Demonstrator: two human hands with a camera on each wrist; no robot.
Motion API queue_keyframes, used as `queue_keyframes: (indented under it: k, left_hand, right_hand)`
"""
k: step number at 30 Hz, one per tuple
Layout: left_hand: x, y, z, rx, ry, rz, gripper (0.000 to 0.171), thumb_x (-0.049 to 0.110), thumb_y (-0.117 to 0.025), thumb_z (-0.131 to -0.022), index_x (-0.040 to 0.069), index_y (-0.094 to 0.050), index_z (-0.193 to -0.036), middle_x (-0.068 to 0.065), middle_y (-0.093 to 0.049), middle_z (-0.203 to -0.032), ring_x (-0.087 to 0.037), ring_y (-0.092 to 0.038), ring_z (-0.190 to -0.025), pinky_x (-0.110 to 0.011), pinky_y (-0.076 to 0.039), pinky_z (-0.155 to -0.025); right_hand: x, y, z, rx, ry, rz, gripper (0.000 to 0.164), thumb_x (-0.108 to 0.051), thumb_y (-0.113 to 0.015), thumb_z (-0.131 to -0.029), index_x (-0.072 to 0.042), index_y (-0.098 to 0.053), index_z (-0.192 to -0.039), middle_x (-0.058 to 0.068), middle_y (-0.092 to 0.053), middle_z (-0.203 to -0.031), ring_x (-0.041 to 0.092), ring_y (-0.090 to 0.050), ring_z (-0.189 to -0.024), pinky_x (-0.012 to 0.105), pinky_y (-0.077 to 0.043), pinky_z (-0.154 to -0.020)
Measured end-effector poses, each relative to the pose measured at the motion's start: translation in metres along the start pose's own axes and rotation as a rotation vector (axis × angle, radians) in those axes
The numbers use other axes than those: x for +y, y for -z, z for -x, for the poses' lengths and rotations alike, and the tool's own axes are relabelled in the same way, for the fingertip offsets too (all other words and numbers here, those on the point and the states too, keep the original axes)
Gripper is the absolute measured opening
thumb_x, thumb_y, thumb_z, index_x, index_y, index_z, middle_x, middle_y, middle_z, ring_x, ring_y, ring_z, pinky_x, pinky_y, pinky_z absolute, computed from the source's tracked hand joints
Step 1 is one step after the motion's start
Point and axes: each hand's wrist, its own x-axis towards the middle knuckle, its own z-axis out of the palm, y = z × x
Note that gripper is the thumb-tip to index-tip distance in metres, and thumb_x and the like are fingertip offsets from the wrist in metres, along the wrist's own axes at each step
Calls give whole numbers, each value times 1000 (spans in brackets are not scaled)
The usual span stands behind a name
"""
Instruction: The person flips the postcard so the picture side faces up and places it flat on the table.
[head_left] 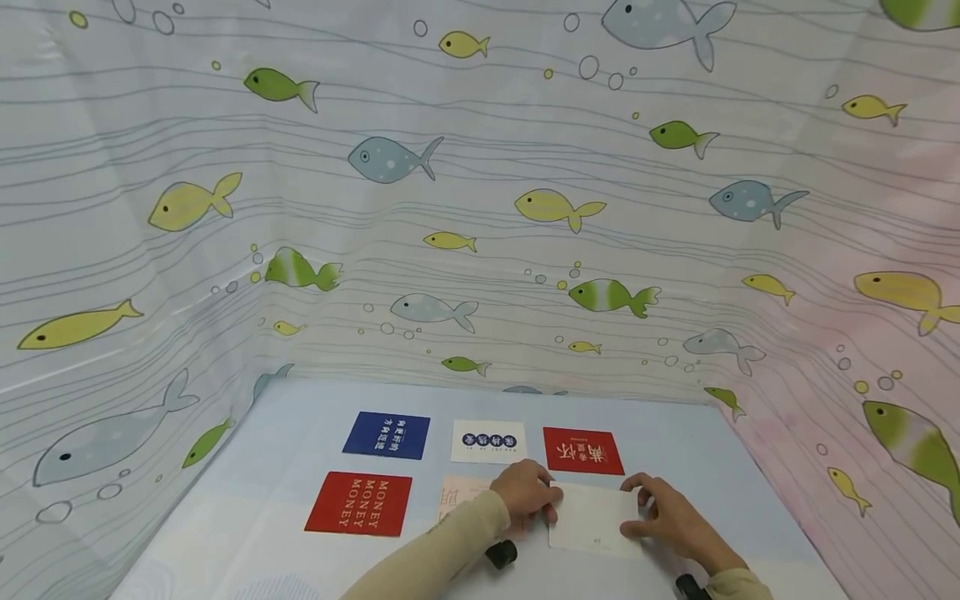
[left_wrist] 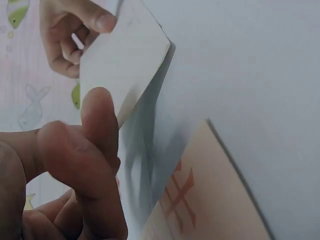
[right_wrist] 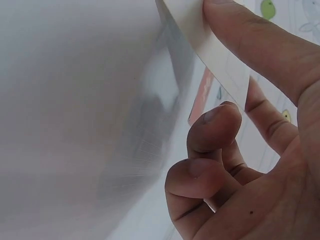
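A plain white square card (head_left: pixel 592 525) with a tiny mark near its lower edge is held between both hands. My left hand (head_left: pixel 527 492) grips its left edge with bent fingers. At the opposite edge, my right hand (head_left: pixel 667 518) pinches it, the thumb (right_wrist: pixel 250 40) on one face and a finger behind. In the left wrist view the card (left_wrist: pixel 127 55) is tilted, with a shadow under its edge. A pale pink card (head_left: pixel 452 493) with red characters lies beneath the left forearm, partly hidden by it.
Other cards lie flat: a red MONEY card (head_left: pixel 358 504), a blue card (head_left: pixel 387 435), a white card with dark blue circles (head_left: pixel 489 454) and a red card with white characters (head_left: pixel 582 467). A fish-patterned curtain (head_left: pixel 487 167) surrounds the pale table (head_left: pixel 255 500).
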Motion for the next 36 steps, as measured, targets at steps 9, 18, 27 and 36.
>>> queue_keyframes:
  k: [9, 18, 27, 36]
  left_hand:
    - [-3, -1, 0, -25, 4, 46, 26, 23, -73, -92, 2, -70, -108, -3, -69, -60, -20, -64, -51, -31, -46, -64]
    - [-6, -2, -2, -23, -26, 42, 24, 24, -72, -92, 8, -71, -110, -1, -69, -59, -20, -65, -52, -33, -44, -68]
    - [-6, -2, 0, -28, -11, 50, 20, 26, -72, -93, 11, -71, -107, 0, -69, -61, -18, -63, -52, -29, -41, -56]
    - [-6, -4, 0, -16, 2, 65, 18, 24, -73, -91, 12, -72, -106, 0, -69, -61, -17, -61, -51, -26, -37, -47]
  right_hand:
    - [0, -1, 1, 16, -15, 0, 60, -23, -95, -69, -15, -63, -119, 3, -50, -93, 19, -49, -78, 31, -44, -66]
    - [4, -1, 3, 60, -102, -2, 54, -31, -87, -79, -14, -64, -125, 2, -54, -87, 19, -51, -77, 33, -43, -65]
    - [2, 1, 2, -19, -248, -190, 59, -44, -66, -97, 3, -62, -131, 4, -66, -76, 19, -55, -72, 33, -42, -63]
    - [4, -2, 2, -33, -262, -208, 50, -44, -65, -98, 2, -69, -117, 4, -69, -78, 19, -55, -74, 34, -42, -66]
